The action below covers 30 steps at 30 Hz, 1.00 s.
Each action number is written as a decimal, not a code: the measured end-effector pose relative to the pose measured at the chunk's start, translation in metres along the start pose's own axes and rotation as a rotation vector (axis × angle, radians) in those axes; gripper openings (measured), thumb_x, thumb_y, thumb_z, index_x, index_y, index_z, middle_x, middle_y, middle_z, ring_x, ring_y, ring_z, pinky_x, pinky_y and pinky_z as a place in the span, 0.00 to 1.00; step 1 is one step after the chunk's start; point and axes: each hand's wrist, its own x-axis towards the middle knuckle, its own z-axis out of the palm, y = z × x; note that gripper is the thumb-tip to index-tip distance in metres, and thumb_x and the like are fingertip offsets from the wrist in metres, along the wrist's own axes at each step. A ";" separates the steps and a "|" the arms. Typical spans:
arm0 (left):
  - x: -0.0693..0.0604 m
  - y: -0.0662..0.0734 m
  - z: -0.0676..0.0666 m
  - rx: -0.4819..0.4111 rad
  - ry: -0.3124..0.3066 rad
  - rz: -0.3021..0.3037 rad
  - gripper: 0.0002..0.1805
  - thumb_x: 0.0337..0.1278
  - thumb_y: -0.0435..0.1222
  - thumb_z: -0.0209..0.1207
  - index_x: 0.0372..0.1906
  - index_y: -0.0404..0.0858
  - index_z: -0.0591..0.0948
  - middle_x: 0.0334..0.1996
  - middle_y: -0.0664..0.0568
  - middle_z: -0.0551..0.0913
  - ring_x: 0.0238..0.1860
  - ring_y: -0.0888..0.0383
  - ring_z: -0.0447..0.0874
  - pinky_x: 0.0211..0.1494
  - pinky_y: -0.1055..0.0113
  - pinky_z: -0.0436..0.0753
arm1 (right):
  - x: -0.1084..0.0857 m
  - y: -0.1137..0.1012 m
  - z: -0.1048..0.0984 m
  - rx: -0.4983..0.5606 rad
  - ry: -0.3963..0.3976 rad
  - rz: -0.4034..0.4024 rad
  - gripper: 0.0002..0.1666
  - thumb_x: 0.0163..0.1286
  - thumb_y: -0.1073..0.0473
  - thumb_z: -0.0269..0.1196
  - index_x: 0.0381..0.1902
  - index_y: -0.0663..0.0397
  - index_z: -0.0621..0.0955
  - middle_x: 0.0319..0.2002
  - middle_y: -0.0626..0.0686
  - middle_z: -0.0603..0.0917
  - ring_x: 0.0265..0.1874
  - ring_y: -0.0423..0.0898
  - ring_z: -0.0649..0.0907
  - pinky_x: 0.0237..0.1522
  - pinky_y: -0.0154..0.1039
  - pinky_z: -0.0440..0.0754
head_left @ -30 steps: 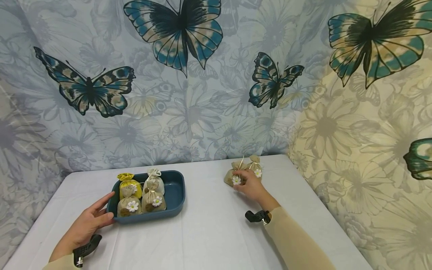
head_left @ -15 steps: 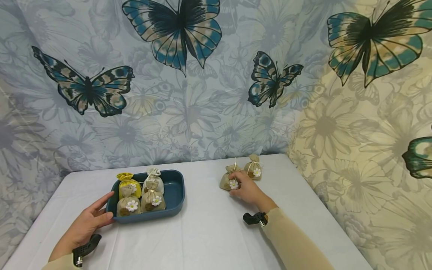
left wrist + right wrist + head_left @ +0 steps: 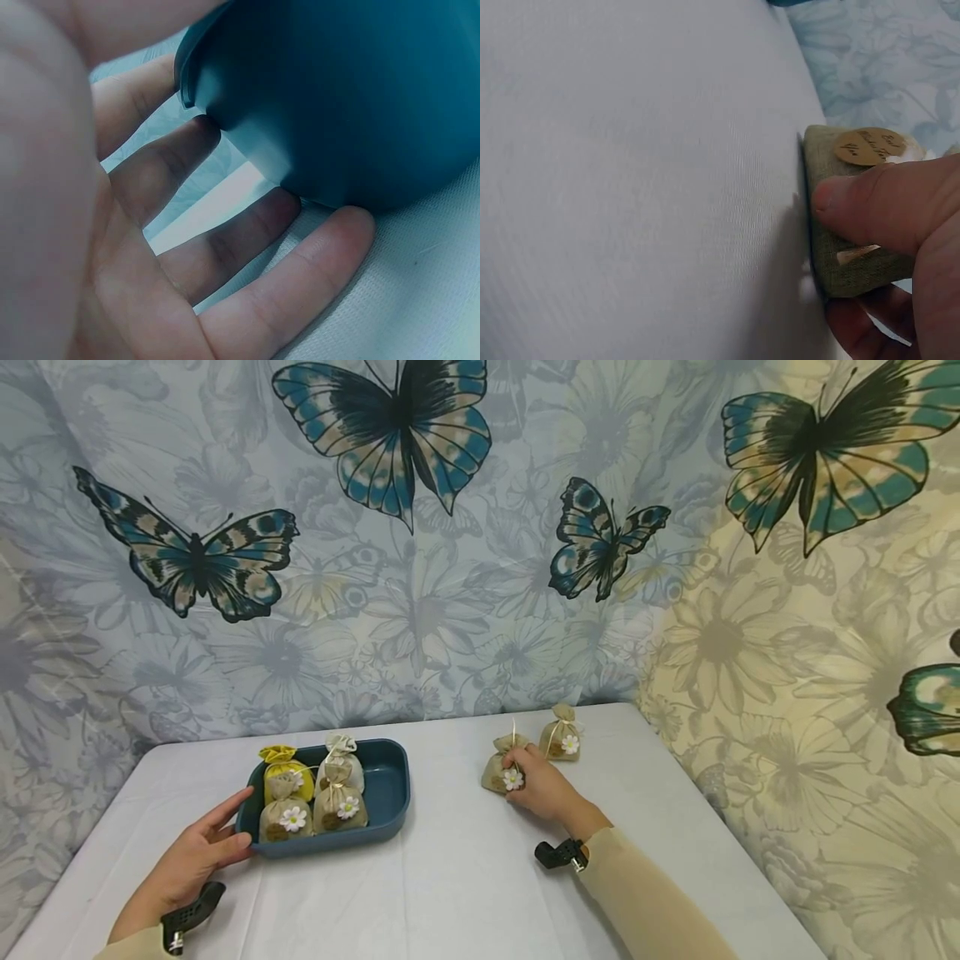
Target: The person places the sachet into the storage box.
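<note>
My right hand (image 3: 551,789) pinches a beige drawstring sachet (image 3: 495,774) with a white daisy on its front. Seen from the right wrist, the thumb presses on the cloth of the sachet (image 3: 855,281) beside a round tan label, with fingers beneath it. To the left, my left hand (image 3: 183,864) touches the left end of a dark blue tray (image 3: 390,789). Its spread, fairly straight fingers (image 3: 259,296) lean their tips on the tray wall (image 3: 352,97) in the left wrist view.
In the tray stand a yellow sachet (image 3: 282,764), a white one (image 3: 352,768) and two beige ones (image 3: 281,818), all towards its left. Another beige sachet (image 3: 561,739) stands near the back edge of the white-covered table (image 3: 450,877). A butterfly-print cloth hangs behind.
My right hand has moved left and slightly nearer with its sachet, away from the other beige sachet at the back. The left hand and tray look unchanged.
</note>
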 end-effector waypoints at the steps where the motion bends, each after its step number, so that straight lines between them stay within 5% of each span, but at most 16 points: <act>1: 0.000 0.000 0.000 0.000 -0.001 0.002 0.42 0.72 0.31 0.56 0.81 0.37 0.45 0.75 0.30 0.29 0.71 0.47 0.57 0.52 0.55 0.84 | 0.000 0.000 0.001 -0.004 0.008 -0.005 0.29 0.53 0.66 0.78 0.44 0.42 0.73 0.45 0.49 0.71 0.44 0.48 0.77 0.48 0.47 0.79; 3: 0.000 0.000 0.000 0.003 0.003 0.003 0.42 0.72 0.31 0.57 0.81 0.37 0.45 0.76 0.30 0.29 0.70 0.47 0.58 0.52 0.55 0.84 | 0.000 0.000 0.003 0.021 0.021 0.001 0.28 0.53 0.66 0.77 0.44 0.43 0.73 0.45 0.48 0.72 0.43 0.48 0.77 0.47 0.47 0.79; 8: 0.000 -0.001 0.001 -0.017 -0.008 0.011 0.43 0.72 0.30 0.57 0.80 0.35 0.44 0.75 0.29 0.28 0.70 0.25 0.39 0.51 0.55 0.84 | -0.001 0.003 0.006 0.184 0.037 0.075 0.26 0.54 0.67 0.76 0.44 0.45 0.74 0.47 0.49 0.77 0.45 0.47 0.78 0.47 0.45 0.79; 10: 0.000 -0.001 0.001 -0.012 -0.008 0.012 0.43 0.72 0.30 0.56 0.80 0.35 0.44 0.75 0.29 0.28 0.72 0.34 0.50 0.51 0.55 0.84 | -0.001 0.005 0.006 0.250 0.035 0.115 0.26 0.55 0.67 0.76 0.45 0.45 0.75 0.46 0.51 0.79 0.43 0.46 0.79 0.43 0.44 0.81; 13: 0.000 -0.002 0.001 -0.015 -0.009 0.020 0.42 0.72 0.30 0.56 0.80 0.34 0.44 0.75 0.28 0.29 0.64 0.61 0.70 0.51 0.55 0.84 | -0.001 0.009 0.004 0.342 0.030 0.168 0.25 0.56 0.66 0.75 0.47 0.45 0.76 0.43 0.53 0.81 0.36 0.47 0.81 0.33 0.41 0.82; 16: 0.000 -0.003 0.001 -0.027 -0.015 0.029 0.42 0.72 0.30 0.56 0.80 0.34 0.43 0.75 0.27 0.28 0.51 0.81 0.70 0.51 0.55 0.85 | -0.001 0.013 0.002 0.433 0.017 0.205 0.24 0.58 0.66 0.74 0.49 0.47 0.77 0.41 0.54 0.81 0.31 0.48 0.80 0.25 0.41 0.80; 25: 0.000 -0.003 0.000 -0.006 -0.011 0.024 0.42 0.73 0.30 0.56 0.80 0.35 0.44 0.75 0.28 0.29 0.58 0.72 0.71 0.51 0.55 0.84 | 0.004 0.014 -0.008 0.717 0.082 0.244 0.28 0.60 0.67 0.73 0.59 0.57 0.79 0.49 0.58 0.78 0.34 0.50 0.82 0.32 0.42 0.85; 30: 0.001 -0.003 0.000 -0.020 -0.014 0.031 0.42 0.72 0.30 0.56 0.80 0.34 0.44 0.75 0.27 0.29 0.51 0.81 0.70 0.51 0.55 0.85 | 0.007 0.006 -0.019 0.836 0.118 0.277 0.31 0.62 0.68 0.71 0.63 0.63 0.76 0.50 0.59 0.78 0.36 0.47 0.81 0.34 0.43 0.85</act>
